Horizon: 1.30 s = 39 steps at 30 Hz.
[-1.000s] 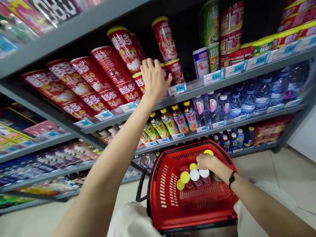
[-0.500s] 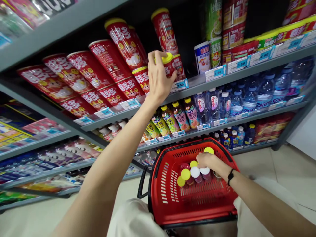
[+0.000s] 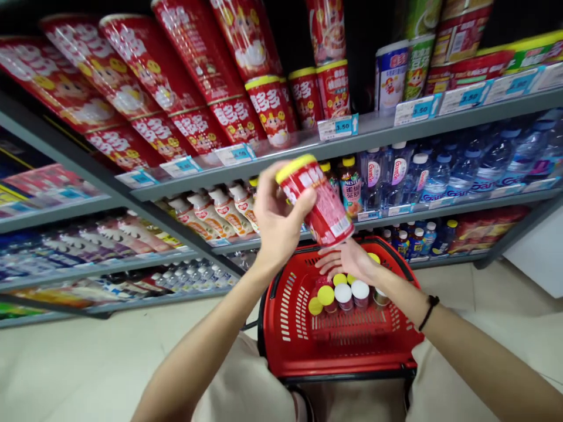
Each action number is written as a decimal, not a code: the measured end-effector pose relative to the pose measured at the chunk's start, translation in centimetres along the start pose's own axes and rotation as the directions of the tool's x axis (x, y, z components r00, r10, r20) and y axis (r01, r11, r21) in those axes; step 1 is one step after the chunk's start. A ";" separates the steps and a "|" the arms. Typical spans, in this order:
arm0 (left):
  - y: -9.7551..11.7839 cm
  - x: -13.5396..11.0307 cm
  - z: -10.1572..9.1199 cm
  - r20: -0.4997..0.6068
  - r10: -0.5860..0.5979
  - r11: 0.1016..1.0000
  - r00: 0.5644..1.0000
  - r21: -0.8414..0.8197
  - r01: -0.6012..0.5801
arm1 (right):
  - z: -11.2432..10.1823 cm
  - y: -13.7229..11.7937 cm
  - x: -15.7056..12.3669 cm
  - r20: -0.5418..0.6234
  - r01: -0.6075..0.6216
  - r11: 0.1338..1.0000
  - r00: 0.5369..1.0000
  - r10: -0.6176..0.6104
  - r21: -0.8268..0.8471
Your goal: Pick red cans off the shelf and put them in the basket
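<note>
My left hand is wrapped round a red can with a yellow lid, held tilted in front of the shelves and above the far side of the basket. Just under the can's lower end, my right hand is open, fingers spread and palm partly up; whether it touches the can I cannot tell. Below it, the red shopping basket holds several cans with yellow and white lids, standing upright in a group. My right wrist hides part of that group.
Red cans fill the upper shelf, some stacked, with price tags along its edge. Drink bottles line the shelves below. The basket stands on the tiled floor between my legs.
My left hand has taken the yellow-lidded red can off the shelf and brought it down toward the basket. My right hand has risen from the cans in the basket and opened. The view has shifted.
</note>
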<state>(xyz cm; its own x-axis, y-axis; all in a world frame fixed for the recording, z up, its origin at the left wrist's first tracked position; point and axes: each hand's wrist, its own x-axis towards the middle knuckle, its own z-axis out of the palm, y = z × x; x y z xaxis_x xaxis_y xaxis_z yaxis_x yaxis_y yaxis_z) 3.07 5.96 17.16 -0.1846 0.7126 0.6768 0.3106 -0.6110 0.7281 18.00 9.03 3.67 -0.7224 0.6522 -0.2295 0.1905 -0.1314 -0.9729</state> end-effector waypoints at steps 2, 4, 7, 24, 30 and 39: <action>-3.8 -3.0 -1.1 0.051 -0.192 0.978 0.980 -0.076 0.195 | 1.2 -0.1 -0.2 0.079 -0.008 0.910 0.997 -0.027 0.414; -7.8 -5.7 -2.3 0.044 -0.358 0.920 0.933 -0.152 0.361 | 2.5 0.4 -0.2 0.057 -0.081 0.823 0.997 0.059 0.562; -11.9 -8.7 -4.1 0.076 -0.570 0.778 0.818 -0.271 0.567 | 4.3 2.3 0.5 -0.081 -0.115 0.765 0.974 0.213 0.634; -12.1 -9.2 -6.3 0.238 -0.665 0.549 0.708 -0.487 0.679 | 3.6 4.1 -1.2 -0.352 0.338 0.620 0.592 -0.725 -0.708; -11.6 -7.9 -6.2 0.197 -0.677 0.557 0.709 -0.493 0.669 | 4.2 3.8 -0.9 -0.375 0.280 0.808 0.775 -0.509 -0.519; -12.6 -8.0 -5.2 0.275 -0.690 0.513 0.670 -0.468 0.720 | 6.0 4.9 -1.0 -0.397 0.188 0.950 0.875 -0.278 -0.249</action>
<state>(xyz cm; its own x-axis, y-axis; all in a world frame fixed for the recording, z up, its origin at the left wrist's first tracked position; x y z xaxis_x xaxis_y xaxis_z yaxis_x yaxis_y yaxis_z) -4.22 6.16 3.14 -0.0819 0.9936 -0.0782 -0.4099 0.0380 0.9113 15.59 3.26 -1.02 -0.4207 0.9036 0.0810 0.2102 0.1840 -0.9602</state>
